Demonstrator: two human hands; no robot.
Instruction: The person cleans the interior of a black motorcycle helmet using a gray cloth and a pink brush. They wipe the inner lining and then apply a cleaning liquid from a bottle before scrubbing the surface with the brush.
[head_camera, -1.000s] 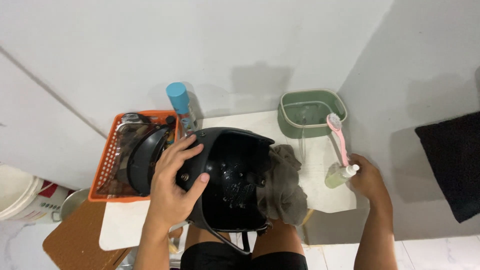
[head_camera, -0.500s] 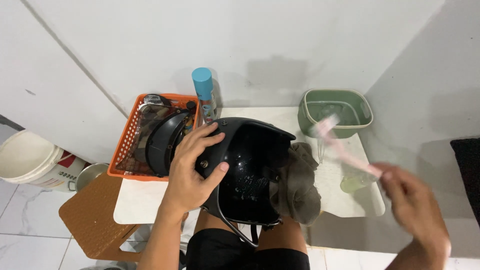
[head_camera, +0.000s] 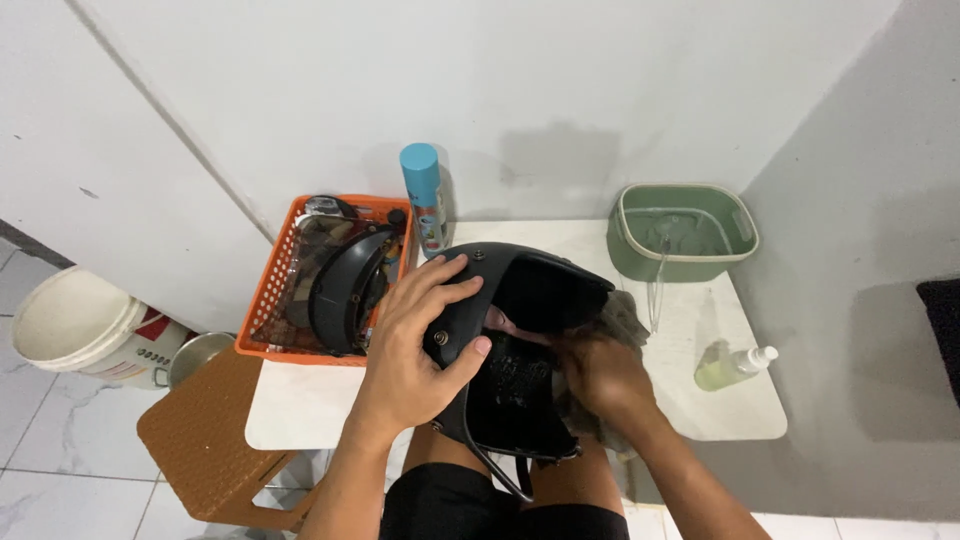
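Observation:
A black helmet (head_camera: 540, 290) lies opening-up at the front edge of a small white table (head_camera: 300, 410), resting against my lap. My left hand (head_camera: 415, 345) grips its left rim, fingers spread over the shell. My right hand (head_camera: 600, 380) reaches into the helmet's opening and is closed on a pink brush (head_camera: 503, 325), of which only a small pink tip shows against the dark lining. A grey cloth (head_camera: 625, 315) sits bunched under the helmet's right side, behind my right hand.
A green basin (head_camera: 630, 245) with water stands at the back right, and a small pale-green spray bottle (head_camera: 730, 368) lies near the right edge. A blue spray can (head_camera: 425, 200) and an orange basket (head_camera: 275, 300) holding a dark visor (head_camera: 340, 290) sit left. A white bucket (head_camera: 70, 320) and brown stool (head_camera: 210, 440) stand on the floor.
My right hand has carried the pink brush from beside the spray bottle, through the air, into the helmet's opening. My left hand has stayed on the helmet.

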